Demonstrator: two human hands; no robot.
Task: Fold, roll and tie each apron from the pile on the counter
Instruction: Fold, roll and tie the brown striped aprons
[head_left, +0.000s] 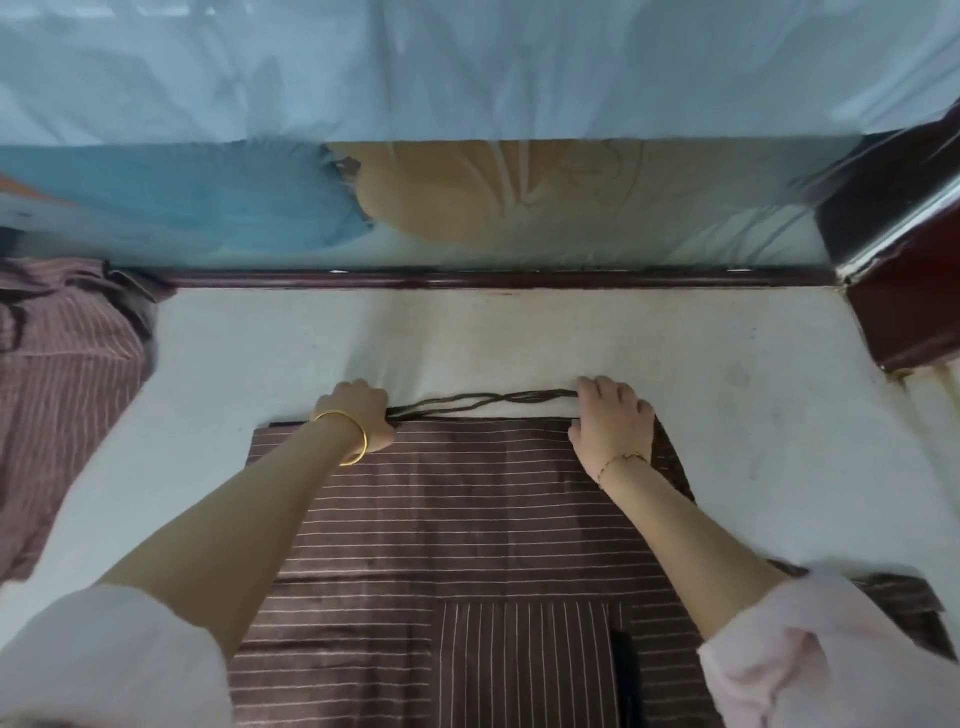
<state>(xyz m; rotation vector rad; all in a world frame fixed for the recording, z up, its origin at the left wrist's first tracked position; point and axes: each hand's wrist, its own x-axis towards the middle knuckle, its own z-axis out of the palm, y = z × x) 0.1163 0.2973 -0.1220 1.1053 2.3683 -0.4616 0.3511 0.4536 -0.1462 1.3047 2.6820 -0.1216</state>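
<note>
A brown apron with thin white stripes lies flat on the white counter, folded into a rectangle, with a pocket patch near me. Its dark strings stretch in a loose bundle along the far edge. My left hand grips the strings' left end at the apron's far edge. My right hand holds the strings' right end, with its thumb on the apron's far right corner.
A pile of the same striped aprons lies at the left on the counter. A dark wooden rail runs along the counter's back, with cloth-covered glass behind it. A dark red post stands at the right.
</note>
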